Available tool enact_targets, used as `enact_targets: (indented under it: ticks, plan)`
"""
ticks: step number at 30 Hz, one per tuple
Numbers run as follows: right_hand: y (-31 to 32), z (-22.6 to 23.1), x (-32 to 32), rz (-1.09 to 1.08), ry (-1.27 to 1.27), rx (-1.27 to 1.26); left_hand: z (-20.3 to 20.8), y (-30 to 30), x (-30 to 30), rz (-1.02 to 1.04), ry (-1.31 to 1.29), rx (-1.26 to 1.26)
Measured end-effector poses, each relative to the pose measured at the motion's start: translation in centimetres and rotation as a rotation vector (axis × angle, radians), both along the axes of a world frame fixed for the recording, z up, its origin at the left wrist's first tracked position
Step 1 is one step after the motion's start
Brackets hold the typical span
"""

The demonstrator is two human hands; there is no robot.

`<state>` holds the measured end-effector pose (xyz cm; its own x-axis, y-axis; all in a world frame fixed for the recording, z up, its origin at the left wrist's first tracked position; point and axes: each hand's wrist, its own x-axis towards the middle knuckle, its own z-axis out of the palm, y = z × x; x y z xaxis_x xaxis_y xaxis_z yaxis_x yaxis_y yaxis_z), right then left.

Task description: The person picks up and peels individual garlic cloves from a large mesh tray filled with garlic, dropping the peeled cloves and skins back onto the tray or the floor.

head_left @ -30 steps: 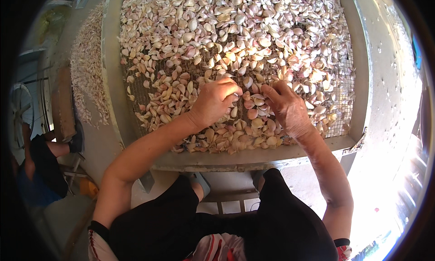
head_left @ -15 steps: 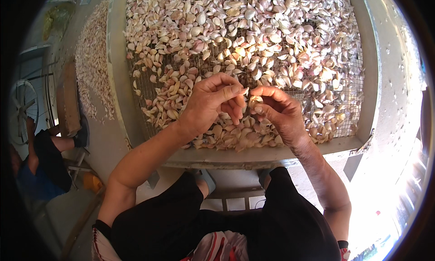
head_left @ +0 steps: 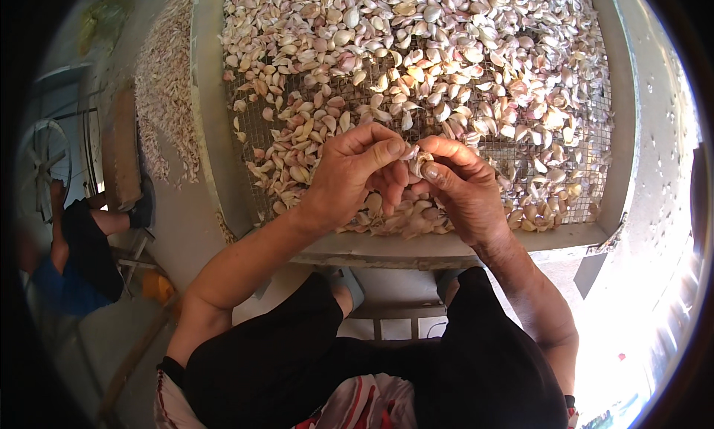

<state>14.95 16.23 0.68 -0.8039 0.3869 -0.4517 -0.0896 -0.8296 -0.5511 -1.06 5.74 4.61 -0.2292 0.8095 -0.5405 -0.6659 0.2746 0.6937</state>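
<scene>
Garlic piece (head_left: 416, 163) pinched between both hands, over the near part of the mesh tray (head_left: 535, 243).

Left hand (head_left: 349, 172): thumb and index finger meet on the piece's left side, other fingers curled below; right hand (head_left: 467, 194): thumb and bent index finger grip its right side, forearm angled in across the tray's near edge. Piece: small, pale, papery, with a yellow-brown patch by the right thumb; partly hidden by fingers. Loose garlic cloves (head_left: 416, 34), whitish to pink-purple, lie thick toward the far edge, thinner mid-tray where wire grid shows, and bunched along the near edge. Beyond the left edge: a clove heap (head_left: 167, 87), and another person (head_left: 93, 254) near a spoked wheel (head_left: 44, 165).
</scene>
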Motion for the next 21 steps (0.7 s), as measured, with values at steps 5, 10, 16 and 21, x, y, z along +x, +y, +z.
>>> enact_targets:
  ticks: [5, 10, 16, 21]
  plan:
    - [-0.7, 1.1, -0.6, -0.015, -0.011, 0.182, 0.1, -0.3, -0.2, -0.041, -0.024, -0.099]
    - [-0.6, 0.8, -0.2, 0.028, -0.105, 0.109, 0.4, -0.4, 1.3, -0.069, 0.224, -0.052]
    - [-0.7, 0.5, 0.4, 0.023, -0.037, -0.116, 0.7, -0.5, 0.8, 0.020, -0.189, -0.028]
    - [-1.2, 1.9, -0.7, 0.091, -0.011, 0.163, 1.1, -0.5, 1.3, 0.008, -0.060, -0.078]
